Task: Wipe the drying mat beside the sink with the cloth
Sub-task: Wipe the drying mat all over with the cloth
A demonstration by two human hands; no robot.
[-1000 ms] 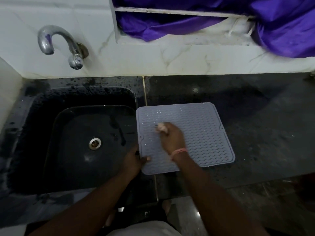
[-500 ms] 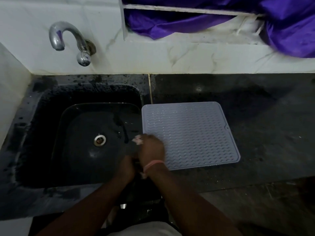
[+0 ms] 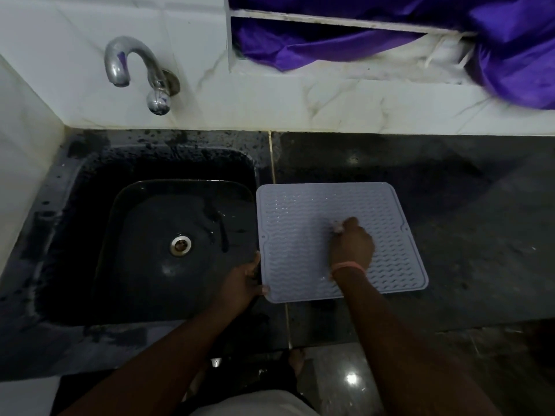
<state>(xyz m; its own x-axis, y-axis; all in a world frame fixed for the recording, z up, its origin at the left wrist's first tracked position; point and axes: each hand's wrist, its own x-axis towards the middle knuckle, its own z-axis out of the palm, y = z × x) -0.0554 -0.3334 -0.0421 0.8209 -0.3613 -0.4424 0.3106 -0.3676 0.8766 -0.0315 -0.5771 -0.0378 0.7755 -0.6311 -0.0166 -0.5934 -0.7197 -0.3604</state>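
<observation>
a: two hands on the job. where's the drying mat lying?

b: flat on the dark counter, its left edge just beside the black sink. grey, ribbed.

a: and the right hand?

b: on the middle of the mat, fingers curled over a small pale cloth; only a scrap of it peeps out at the fingertips. orange band at the wrist.

a: left hand?

b: at the mat's near left corner, thumb on top of the edge, pinching it; the other fingers lie by the sink rim.

a: anything behind?

b: a chrome tap on the white wall above the sink, purple fabric bunched at top right
</observation>
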